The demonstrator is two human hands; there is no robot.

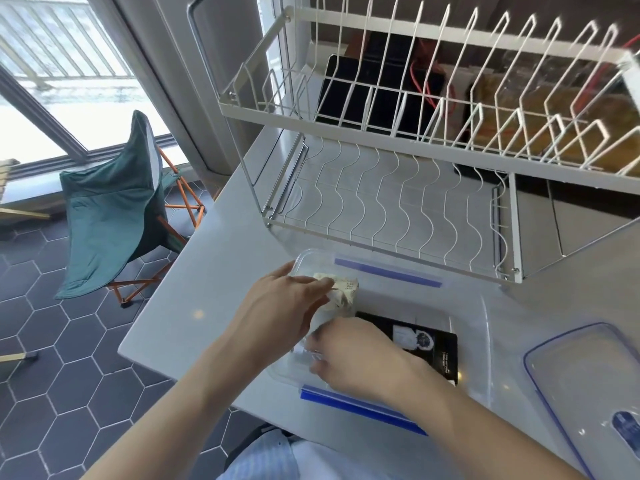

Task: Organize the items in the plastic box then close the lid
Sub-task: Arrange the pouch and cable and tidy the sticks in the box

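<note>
Reaching into the plastic box on the surface, our left hand pinches a crumpled cream packet; our right hand curls over clear wrapping, grip unclear. Black packet lies inside; lid rests to the right.

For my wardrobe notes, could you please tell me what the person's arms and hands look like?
Both forearms are bare, with no sleeves reaching them. The left hand and right hand wear no gloves, rings, watch or bracelet that I can see. A pale striped garment shows at the torso.
</note>
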